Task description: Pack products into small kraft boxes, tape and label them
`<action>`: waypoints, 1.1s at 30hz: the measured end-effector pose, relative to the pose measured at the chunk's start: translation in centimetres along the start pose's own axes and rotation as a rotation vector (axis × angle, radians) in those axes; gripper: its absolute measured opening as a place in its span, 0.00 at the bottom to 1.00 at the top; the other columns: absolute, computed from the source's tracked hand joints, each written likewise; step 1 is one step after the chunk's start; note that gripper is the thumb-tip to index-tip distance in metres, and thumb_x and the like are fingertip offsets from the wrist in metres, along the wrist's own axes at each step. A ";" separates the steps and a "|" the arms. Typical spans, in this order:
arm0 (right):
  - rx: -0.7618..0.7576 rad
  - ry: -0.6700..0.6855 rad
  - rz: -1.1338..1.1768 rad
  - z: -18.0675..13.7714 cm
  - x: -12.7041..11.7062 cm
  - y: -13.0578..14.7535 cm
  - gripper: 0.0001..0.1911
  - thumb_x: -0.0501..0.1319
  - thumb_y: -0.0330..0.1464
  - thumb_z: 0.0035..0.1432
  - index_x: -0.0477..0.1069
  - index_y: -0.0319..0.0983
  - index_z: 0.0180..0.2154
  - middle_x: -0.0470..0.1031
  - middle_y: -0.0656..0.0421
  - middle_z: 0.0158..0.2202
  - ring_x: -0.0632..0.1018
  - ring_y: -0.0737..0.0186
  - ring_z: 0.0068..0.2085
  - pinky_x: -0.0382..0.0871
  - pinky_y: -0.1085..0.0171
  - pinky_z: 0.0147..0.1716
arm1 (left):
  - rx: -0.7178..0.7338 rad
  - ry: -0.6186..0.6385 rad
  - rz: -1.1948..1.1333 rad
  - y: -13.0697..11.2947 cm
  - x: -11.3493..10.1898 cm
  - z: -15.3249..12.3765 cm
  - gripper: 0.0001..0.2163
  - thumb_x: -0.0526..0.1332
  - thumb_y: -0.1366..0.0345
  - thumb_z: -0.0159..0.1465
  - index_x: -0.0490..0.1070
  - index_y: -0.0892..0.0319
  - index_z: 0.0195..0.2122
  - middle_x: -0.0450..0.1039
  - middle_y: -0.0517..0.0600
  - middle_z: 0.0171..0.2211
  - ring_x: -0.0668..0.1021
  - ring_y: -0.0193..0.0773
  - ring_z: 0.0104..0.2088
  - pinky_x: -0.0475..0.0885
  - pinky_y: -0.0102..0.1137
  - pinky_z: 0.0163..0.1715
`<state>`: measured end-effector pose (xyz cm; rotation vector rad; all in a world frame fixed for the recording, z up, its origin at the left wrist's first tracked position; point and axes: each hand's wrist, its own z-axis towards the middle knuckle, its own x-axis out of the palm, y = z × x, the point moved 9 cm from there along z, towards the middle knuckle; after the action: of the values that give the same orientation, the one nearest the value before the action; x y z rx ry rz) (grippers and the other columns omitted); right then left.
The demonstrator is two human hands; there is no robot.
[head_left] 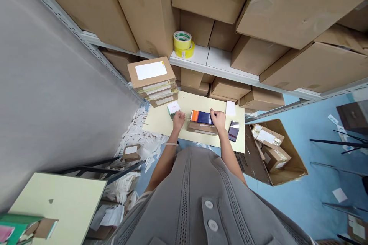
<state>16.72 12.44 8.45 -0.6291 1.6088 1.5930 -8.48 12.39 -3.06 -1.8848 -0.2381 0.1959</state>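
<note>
A small cardboard box [202,128] lies on the pale yellow table, with an orange and dark blue flat-looking item [201,116] on its top. My right hand [218,119] is closed at the item's blue end, thumb against it. Left of the box, my left hand [178,119] pinches its fingers together; a thin strand seems to run from them towards the orange end, but what they hold is too small to make out. Just behind that hand sits a small white and green box [173,108]. A dark phone [233,131] lies right of my right hand.
Taped, labelled cartons [153,80] are stacked at the table's back left. Yellow tape rolls [183,44] stand on the shelf [221,66] above. Right of the table, an open large carton [299,168] holds parcels. Paper strips [135,130] litter the floor at left.
</note>
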 end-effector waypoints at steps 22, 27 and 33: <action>-0.027 0.010 -0.057 -0.1 1.0 0.0 0.33 0.46 0.51 0.65 0.69 0.40 0.17 0.65 0.57 0.14 0.64 0.62 0.22 0.47 0.63 0.26 | -0.204 0.164 0.225 5.5 2.6 -2.7 0.12 0.58 0.55 0.63 0.67 0.59 0.30 0.71 0.52 0.25 0.79 0.45 0.31 0.72 0.36 0.31; -0.029 0.016 -0.074 -0.2 1.0 -0.1 0.33 0.46 0.51 0.65 0.70 0.40 0.17 0.66 0.57 0.14 0.65 0.63 0.22 0.47 0.64 0.26 | 0.067 0.259 0.310 2.1 2.0 -4.6 0.19 0.58 0.67 0.59 0.68 0.57 0.52 0.65 0.58 0.60 0.66 0.47 0.63 0.62 0.41 0.61; -0.031 0.041 -0.113 -0.3 1.0 -0.1 0.34 0.45 0.52 0.66 0.72 0.39 0.19 0.69 0.57 0.16 0.67 0.63 0.23 0.49 0.65 0.26 | 0.548 0.676 0.735 -0.5 4.7 -6.7 0.44 0.64 0.58 0.56 0.43 0.63 0.70 0.34 0.61 0.72 0.38 0.53 0.71 0.40 0.47 0.68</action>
<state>16.15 12.36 7.58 -0.7606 1.5525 1.5338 -2.28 7.63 -0.53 -1.3162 0.8943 0.0890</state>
